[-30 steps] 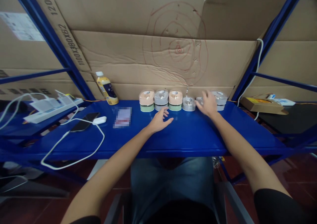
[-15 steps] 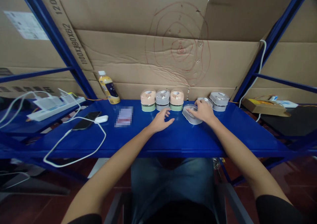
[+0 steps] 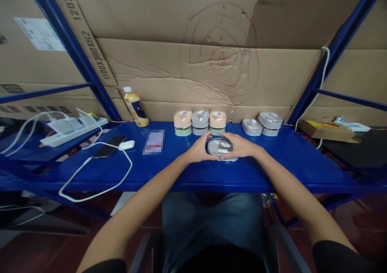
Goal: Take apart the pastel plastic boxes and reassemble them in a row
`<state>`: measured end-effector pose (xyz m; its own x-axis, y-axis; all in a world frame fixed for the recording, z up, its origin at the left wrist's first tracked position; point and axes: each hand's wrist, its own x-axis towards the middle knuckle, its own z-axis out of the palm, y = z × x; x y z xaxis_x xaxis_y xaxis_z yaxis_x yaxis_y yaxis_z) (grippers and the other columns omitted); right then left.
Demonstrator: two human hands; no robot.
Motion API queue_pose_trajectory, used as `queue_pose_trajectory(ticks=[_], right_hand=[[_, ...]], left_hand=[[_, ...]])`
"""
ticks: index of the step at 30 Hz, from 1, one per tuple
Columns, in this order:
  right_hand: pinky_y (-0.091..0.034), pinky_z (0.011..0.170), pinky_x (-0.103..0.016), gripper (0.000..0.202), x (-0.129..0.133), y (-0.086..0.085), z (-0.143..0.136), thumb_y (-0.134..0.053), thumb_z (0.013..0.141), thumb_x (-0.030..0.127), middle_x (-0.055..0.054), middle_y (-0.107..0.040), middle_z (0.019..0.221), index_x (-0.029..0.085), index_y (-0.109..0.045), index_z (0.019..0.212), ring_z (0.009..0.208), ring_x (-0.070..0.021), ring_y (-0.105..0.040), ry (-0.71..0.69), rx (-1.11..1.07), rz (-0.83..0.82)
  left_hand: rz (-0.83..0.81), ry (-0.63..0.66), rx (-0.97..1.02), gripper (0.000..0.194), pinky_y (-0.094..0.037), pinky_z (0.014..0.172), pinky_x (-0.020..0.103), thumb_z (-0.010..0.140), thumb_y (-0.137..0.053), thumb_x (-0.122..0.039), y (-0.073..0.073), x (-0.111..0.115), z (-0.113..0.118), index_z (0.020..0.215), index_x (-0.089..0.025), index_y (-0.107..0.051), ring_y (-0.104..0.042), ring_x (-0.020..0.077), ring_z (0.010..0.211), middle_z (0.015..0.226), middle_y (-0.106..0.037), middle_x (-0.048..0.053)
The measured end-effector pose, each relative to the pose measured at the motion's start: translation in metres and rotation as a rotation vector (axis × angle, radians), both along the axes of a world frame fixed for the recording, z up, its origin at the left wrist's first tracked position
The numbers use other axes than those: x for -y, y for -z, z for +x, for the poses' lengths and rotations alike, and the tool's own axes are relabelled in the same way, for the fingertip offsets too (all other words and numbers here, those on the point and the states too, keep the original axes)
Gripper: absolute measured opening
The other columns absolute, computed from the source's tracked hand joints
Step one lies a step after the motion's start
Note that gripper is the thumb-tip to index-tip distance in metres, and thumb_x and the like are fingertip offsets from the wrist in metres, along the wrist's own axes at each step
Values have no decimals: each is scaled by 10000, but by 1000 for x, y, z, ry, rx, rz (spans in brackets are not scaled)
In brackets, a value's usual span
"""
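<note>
A grey lunch box (image 3: 219, 145) with a clear lid is on the blue tabletop in front of me, a pale edge showing beneath it. My left hand (image 3: 200, 148) curves around its left side, thumb along the near edge. From the right, my right hand (image 3: 240, 145) grips the opposite side, fingers on the far edge. Just behind my hands stand a pink-and-green lunch box (image 3: 183, 123), a grey two-layer lunch box (image 3: 200, 122) and another pink-and-green lunch box (image 3: 217, 120). Farther right sit a low grey box (image 3: 252, 127) and a taller grey lunch box (image 3: 270, 123).
A yellow drink bottle (image 3: 136, 107) stands at the back left. Near it lie a blurred packet (image 3: 153, 142), a phone (image 3: 109, 146) with a white cable, and a power strip (image 3: 72, 132). An open carton (image 3: 328, 131) is at the right, beyond the blue post.
My right hand has brought the grey lunch box left and nearer to me, from beside the low grey box. My left hand has moved right and closed on its other side.
</note>
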<state>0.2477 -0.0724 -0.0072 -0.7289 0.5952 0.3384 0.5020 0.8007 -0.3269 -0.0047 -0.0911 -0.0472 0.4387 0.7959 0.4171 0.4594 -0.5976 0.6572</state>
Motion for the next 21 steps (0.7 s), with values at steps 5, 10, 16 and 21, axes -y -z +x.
queue_pose_trajectory(ticks=[5,10,16,21], right_hand=[[-514,1072,-545,925,1,3,-4,-869,695,587,-137,-647,1407,248,-535,1487,1265,-366,-635,-43,-62,7],[-526,1055,-511,759,-9,-4,16,-805,785,567,-117,-687,1337,234,-563,1423,1193,-321,-672,61,-279,-83],[-562,961,-516,685,-25,-4,46,-739,823,586,-102,-735,1147,205,-571,1368,996,-295,-708,321,-413,-124],[-562,959,-515,678,-32,1,50,-742,809,598,-109,-721,1184,221,-579,1349,1019,-301,-701,385,-427,-123]], left_hand=[[13,69,-8,1158,-476,1109,540,622,-948,-507,-3,3,0,1556,-230,-322,-606,364,1292,1398,-610,167],[76,13,-59,1067,-455,1136,541,698,-900,-495,-2,3,-3,1574,-244,-345,-570,357,1318,1433,-568,153],[97,37,-188,400,-400,1198,543,885,-732,-469,-3,7,-3,1235,-275,-748,-464,355,1420,1412,-519,121],[99,-6,-100,363,-432,1178,523,949,-631,-471,-6,4,-3,1201,-246,-763,-521,339,1362,1332,-563,128]])
